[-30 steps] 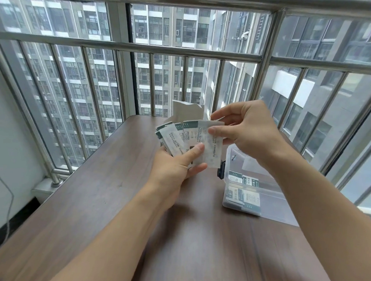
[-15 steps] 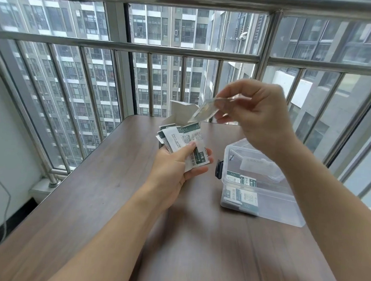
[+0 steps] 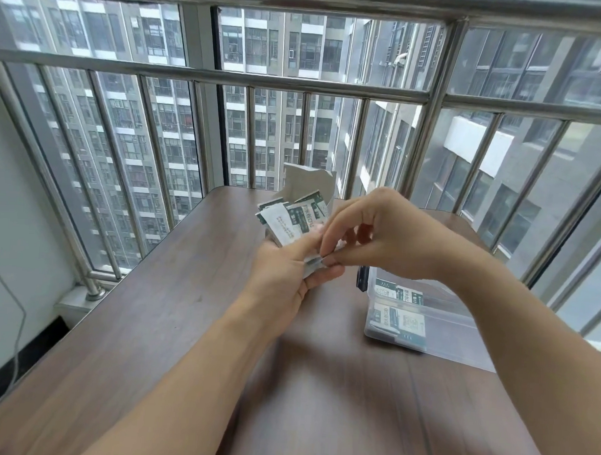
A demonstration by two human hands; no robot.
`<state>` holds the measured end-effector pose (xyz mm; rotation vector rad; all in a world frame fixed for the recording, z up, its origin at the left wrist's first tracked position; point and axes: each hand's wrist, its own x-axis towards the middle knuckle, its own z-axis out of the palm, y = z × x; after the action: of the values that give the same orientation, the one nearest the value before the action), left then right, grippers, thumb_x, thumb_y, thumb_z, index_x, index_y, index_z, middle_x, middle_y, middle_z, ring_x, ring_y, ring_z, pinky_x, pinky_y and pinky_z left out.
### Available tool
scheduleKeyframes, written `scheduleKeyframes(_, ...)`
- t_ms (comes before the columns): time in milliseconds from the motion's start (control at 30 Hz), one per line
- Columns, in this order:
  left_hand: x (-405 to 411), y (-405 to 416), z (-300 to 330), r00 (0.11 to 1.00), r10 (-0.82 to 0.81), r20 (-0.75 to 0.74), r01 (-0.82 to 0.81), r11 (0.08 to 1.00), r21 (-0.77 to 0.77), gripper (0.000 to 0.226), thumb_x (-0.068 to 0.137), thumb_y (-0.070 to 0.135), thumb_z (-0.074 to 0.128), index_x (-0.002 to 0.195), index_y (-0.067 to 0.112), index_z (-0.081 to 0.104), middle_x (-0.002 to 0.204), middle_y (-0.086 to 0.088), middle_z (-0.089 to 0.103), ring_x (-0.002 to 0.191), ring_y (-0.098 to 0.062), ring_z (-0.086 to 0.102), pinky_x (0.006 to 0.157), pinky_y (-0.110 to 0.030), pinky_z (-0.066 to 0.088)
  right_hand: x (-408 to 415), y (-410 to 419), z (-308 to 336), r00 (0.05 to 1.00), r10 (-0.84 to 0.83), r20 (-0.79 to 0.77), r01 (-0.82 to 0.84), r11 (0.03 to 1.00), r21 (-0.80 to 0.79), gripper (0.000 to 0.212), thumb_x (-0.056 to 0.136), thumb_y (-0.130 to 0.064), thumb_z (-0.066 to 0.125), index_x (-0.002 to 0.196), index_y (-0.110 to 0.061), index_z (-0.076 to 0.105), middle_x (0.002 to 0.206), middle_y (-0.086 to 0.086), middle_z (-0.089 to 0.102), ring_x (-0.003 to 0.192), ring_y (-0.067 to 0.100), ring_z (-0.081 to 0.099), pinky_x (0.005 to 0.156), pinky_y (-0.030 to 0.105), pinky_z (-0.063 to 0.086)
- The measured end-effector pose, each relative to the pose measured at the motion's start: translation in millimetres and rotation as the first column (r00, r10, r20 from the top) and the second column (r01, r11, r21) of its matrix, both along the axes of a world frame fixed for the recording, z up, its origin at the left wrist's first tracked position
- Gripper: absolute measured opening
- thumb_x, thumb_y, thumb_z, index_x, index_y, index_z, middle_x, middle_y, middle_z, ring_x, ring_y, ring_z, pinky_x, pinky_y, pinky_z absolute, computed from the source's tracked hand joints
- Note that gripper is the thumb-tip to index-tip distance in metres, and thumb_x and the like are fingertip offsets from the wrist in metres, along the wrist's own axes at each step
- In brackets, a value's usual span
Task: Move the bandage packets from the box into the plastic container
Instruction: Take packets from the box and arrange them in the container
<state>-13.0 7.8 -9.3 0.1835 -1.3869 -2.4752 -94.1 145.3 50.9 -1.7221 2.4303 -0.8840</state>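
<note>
Now the left hand (image 3: 285, 272) holds a fan of bandage packets (image 3: 292, 219) above the desk (image 3: 167, 310) so the right hand (image 3: 389, 240) fingers can pinch one for the plastic container (image 3: 437, 323) beside it.

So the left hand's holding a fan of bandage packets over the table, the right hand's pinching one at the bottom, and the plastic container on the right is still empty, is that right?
Not quite: the plastic container is not empty. The head view shows several packets already lying inside it. The rest holds: the left hand holds the fan of bandage packets and the right hand pinches one at its lower edge.
</note>
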Motion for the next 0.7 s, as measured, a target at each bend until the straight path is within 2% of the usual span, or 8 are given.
scheduleKeyframes(67,-1.3,1.7,-4.5,0.998,0.057,-0.005,-0.057,0.988,-0.145,0.011,0.095,0.007,0.066,0.105,0.006,0.069,0.085,-0.008,0.076,0.065,-0.018,0.073,0.047,-0.023,0.053,0.7,5.7,7.2,0.995,0.027,0.094,-0.024,0.999,-0.032,0.010,0.079,-0.014,0.085,0.088,-0.011,0.080,0.077,-0.004,0.072,0.062,0.005,0.059,0.058,0.016,0.046)
scheduleKeyframes(133,-0.6,3.9,-7.8,0.998,0.055,-0.043,-0.065,0.962,-0.264,0.007,0.094,0.006,0.066,0.099,0.010,0.069,0.082,-0.008,0.077,0.069,-0.022,0.075,0.047,-0.027,0.055,0.3,8.8,11.5,0.988,0.015,0.154,0.013,0.984,-0.180,0.018,0.079,-0.019,0.084,0.092,-0.009,0.079,0.078,-0.001,0.073,0.061,0.004,0.057,0.056,0.015,0.046)
scheduleKeyframes(167,0.7,5.9,-8.2,0.998,0.028,-0.056,-0.044,0.953,-0.299,0.008,0.094,0.006,0.066,0.099,0.011,0.069,0.081,-0.009,0.077,0.070,-0.023,0.076,0.047,-0.028,0.056,0.9,8.2,11.9,0.990,-0.018,0.137,0.048,0.974,-0.221,0.023,0.078,-0.022,0.085,0.097,-0.011,0.078,0.083,-0.002,0.073,0.063,0.002,0.056,0.056,0.015,0.046)
scheduleKeyframes(267,3.1,10.6,-8.5,0.996,-0.043,-0.075,0.012,0.926,-0.377,0.011,0.096,0.004,0.063,0.104,0.010,0.067,0.080,-0.007,0.076,0.068,-0.022,0.075,0.047,-0.032,0.057,5.6,-2.7,4.9,0.991,-0.130,-0.010,0.126,0.973,-0.195,0.042,0.071,-0.030,0.090,0.109,-0.021,0.077,0.099,-0.011,0.071,0.072,0.000,0.055,0.063,0.014,0.046)
scheduleKeyframes(400,3.0,11.7,-8.3,0.995,-0.050,-0.081,0.010,0.905,-0.426,0.017,0.097,-0.003,0.060,0.101,0.013,0.064,0.074,0.000,0.074,0.066,-0.019,0.074,0.048,-0.033,0.059,7.8,-11.8,-6.5,0.967,-0.234,-0.102,0.204,0.948,-0.246,0.046,0.063,-0.038,0.094,0.103,-0.023,0.076,0.097,-0.010,0.071,0.077,0.017,0.059,0.069,0.026,0.050)
scheduleKeyframes(500,4.4,11.3,-7.8,0.995,-0.061,-0.078,0.021,0.901,-0.433,0.015,0.098,0.001,0.059,0.097,0.014,0.067,0.074,0.000,0.074,0.068,-0.019,0.074,0.049,-0.033,0.059,4.8,-12.4,-8.9,0.970,-0.226,-0.083,0.186,0.923,-0.337,0.028,0.069,-0.028,0.092,0.092,-0.021,0.080,0.089,-0.009,0.073,0.069,0.011,0.058,0.062,0.013,0.043)
scheduleKeyframes(567,4.7,10.6,-8.1,0.995,-0.076,-0.062,0.043,0.905,-0.424,0.018,0.098,0.002,0.059,0.092,0.015,0.068,0.076,-0.002,0.075,0.070,-0.021,0.074,0.050,-0.032,0.059,5.1,-12.8,-9.7,0.979,-0.184,-0.087,0.141,0.922,-0.361,0.020,0.073,-0.020,0.090,0.091,-0.019,0.082,0.088,-0.006,0.072,0.067,0.010,0.056,0.061,0.011,0.042)
scheduleKeyframes(700,4.0,8.7,-8.8,0.996,-0.087,-0.024,0.068,0.902,-0.426,0.019,0.098,-0.002,0.056,0.090,0.008,0.069,0.074,-0.005,0.074,0.068,-0.022,0.074,0.050,-0.031,0.057,7.0,-13.1,-8.9,0.991,-0.104,-0.084,0.075,0.952,-0.298,0.029,0.076,-0.018,0.087,0.103,-0.023,0.081,0.098,-0.003,0.069,0.073,0.007,0.058,0.066,0.009,0.044)
